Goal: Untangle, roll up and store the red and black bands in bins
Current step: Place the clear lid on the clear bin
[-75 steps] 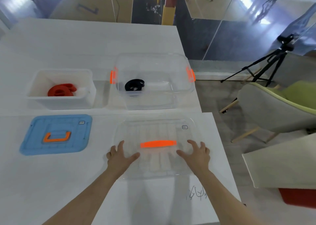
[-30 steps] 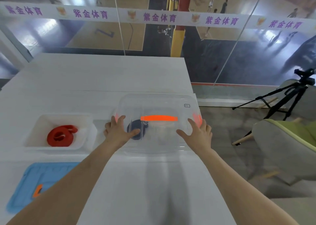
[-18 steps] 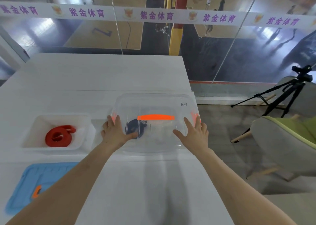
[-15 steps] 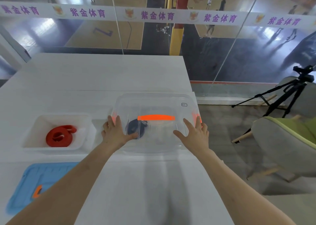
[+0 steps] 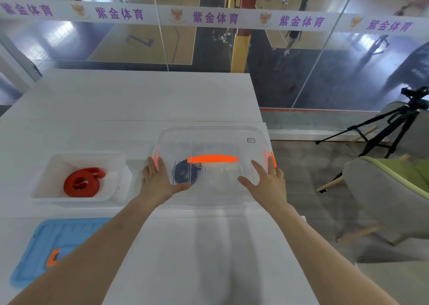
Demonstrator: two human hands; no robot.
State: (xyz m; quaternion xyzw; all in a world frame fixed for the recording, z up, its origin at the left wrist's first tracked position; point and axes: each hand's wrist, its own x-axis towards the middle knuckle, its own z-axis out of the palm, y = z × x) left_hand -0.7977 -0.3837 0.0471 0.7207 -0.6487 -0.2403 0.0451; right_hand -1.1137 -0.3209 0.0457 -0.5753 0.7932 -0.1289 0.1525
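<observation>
With both palms flat and fingers spread, the left hand (image 5: 159, 180) and right hand (image 5: 267, 181) press the clear lid (image 5: 209, 142) onto the clear bin (image 5: 160, 146), gripping nothing. The rolled black band (image 5: 183, 173) sits inside, the rolled red band (image 5: 81, 184) in the open white bin (image 5: 58, 163) to the left; its blue lid (image 5: 34, 253) lies near-left, so that's probably what's left. Seconds back the clear lid lay nearer on the table (image 5: 139, 95).

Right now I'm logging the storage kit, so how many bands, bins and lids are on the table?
Bands: 2, a red band and a black band.
Bins: 2, a white bin and a clear bin.
Lids: 2, a clear lid and a blue lid.
Total: 6.
</observation>
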